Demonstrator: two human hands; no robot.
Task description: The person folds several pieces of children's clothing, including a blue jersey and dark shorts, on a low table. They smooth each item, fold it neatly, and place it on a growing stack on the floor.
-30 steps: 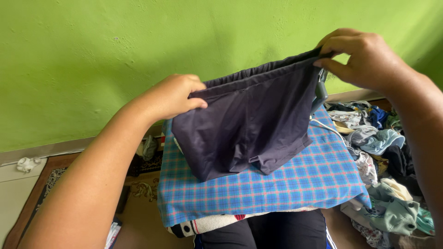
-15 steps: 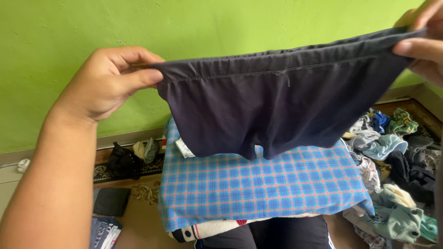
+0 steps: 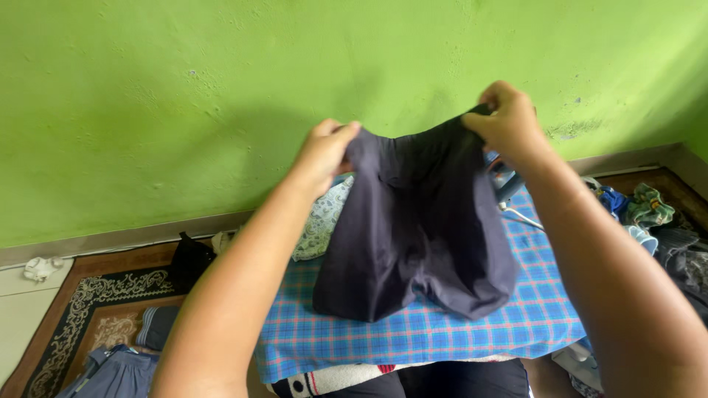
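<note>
Clearly the dark shorts [image 3: 420,236] are soft, light and limp, so the waistband is the good place to hold. Both hands, left hand [image 3: 326,155] and right hand [image 3: 507,121], pinch it closed, and the legs hang onto the middle of the blue checked cloth [image 3: 413,332].

Probably a home room: green wall [image 3: 184,96], patterned rug [image 3: 96,309], laundry [image 3: 656,214].
</note>
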